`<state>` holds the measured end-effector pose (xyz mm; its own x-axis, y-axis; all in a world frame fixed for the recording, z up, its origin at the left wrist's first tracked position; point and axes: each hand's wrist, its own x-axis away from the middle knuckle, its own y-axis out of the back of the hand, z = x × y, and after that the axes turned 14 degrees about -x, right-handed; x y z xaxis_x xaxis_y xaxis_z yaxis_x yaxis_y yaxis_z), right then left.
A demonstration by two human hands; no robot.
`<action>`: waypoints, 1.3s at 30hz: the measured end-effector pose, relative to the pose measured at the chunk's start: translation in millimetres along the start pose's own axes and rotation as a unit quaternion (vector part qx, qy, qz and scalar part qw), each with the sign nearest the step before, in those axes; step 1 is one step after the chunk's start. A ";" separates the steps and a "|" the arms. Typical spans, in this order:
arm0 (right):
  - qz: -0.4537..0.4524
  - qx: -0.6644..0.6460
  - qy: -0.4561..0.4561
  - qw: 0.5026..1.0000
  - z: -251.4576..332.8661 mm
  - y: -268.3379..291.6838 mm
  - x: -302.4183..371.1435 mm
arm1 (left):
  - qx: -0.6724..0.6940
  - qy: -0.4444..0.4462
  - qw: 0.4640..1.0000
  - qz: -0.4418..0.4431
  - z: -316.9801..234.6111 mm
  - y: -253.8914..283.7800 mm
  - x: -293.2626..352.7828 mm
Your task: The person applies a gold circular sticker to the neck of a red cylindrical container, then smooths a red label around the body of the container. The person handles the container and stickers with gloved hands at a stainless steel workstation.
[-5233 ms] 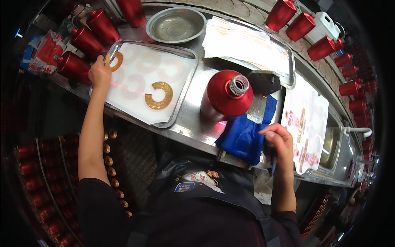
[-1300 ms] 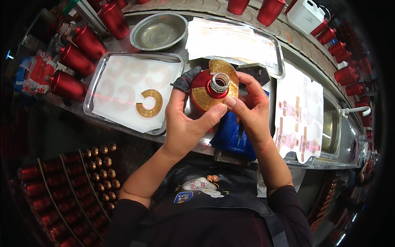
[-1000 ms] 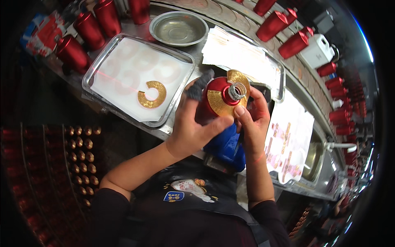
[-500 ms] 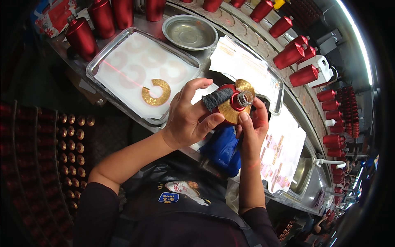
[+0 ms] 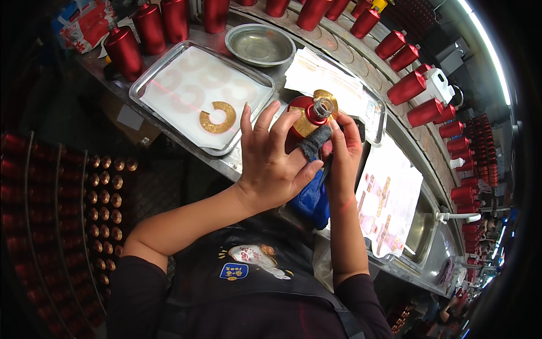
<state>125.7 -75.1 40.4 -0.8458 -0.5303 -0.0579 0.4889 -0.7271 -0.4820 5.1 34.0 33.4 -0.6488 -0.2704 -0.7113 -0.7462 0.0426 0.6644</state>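
Two bare hands meet at a glossy red bottle [image 5: 299, 103] with a clear threaded mouth, near the front edge of the metal worktop, right of the tray. A gold, open-ring-shaped label [image 5: 303, 125] lies around its shoulder, one part rising beyond the neck. The left hand [image 5: 275, 169] is open, most fingers spread, while one finger in a dark grey cloth sleeve [image 5: 315, 142] presses toward the near side of the shoulder. The right hand [image 5: 343, 150] closes around the bottle's right side, thumb near the label's edge. The hands hide the bottle's lower part, so I cannot tell whether its base rests on the crumpled blue cloth [image 5: 310, 204] below. To the left, a second gold ring-shaped label [image 5: 229, 117] lies on white backing paper [image 5: 180, 85] in a rectangular metal tray [image 5: 221, 151]. Beyond the tray sits a round, shallow metal bowl [image 5: 261, 45]; a pile of white sheets [image 5: 324, 82] lies to the right of the bowl.
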 end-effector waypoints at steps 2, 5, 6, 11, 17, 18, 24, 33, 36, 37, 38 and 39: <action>0.004 0.004 0.009 1.000 1.9 3.0 -4.1 | -0.017 -0.002 1.000 -0.007 -11.0 -2.8 -2.8; 0.011 -0.016 -0.002 1.000 10.6 10.0 -10.4 | -0.034 -0.010 0.999 0.006 -23.2 -6.6 -3.3; 0.018 -0.021 -0.006 1.000 10.6 10.1 -11.6 | -0.027 -0.005 1.000 0.007 -23.8 -5.5 -1.5; 0.090 0.052 0.022 0.994 16.4 10.0 -12.5 | 0.118 0.048 0.991 -0.032 -14.6 2.9 8.9; 0.106 -0.038 0.000 0.994 12.1 9.8 -16.9 | 0.180 0.121 0.975 0.044 -0.6 -19.9 -17.8; 0.120 -0.061 -0.001 0.991 12.8 10.0 -17.8 | 0.191 0.120 0.972 0.059 1.5 -20.2 -22.6; 0.071 -0.044 -0.019 0.996 19.4 9.0 -8.5 | 0.509 0.154 0.809 0.250 36.8 -9.3 -44.2; 0.060 -0.040 -0.006 0.997 13.6 10.2 -1.7 | 0.367 0.095 0.894 0.239 42.6 -8.7 -41.1; 0.048 -0.009 0.007 0.999 12.1 9.7 -0.9 | 0.402 0.116 0.873 0.251 42.9 -6.9 -40.0; 0.046 -0.014 0.004 0.999 12.1 9.3 -0.7 | 0.458 0.137 0.835 0.271 42.9 -7.2 -40.2; 0.044 -0.018 0.003 0.999 11.7 8.5 -0.1 | 0.521 0.162 0.793 0.273 45.4 -6.3 -41.4; 0.042 -0.022 0.005 0.999 12.0 7.9 0.0 | 0.518 0.123 0.813 0.236 44.8 -6.9 -41.3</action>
<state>132.1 -86.1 47.1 -0.8049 -0.5835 -0.1081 0.5478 -0.6606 -0.5133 30.4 88.0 47.8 -0.9449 -0.1681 -0.2808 -0.2313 0.9500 0.2097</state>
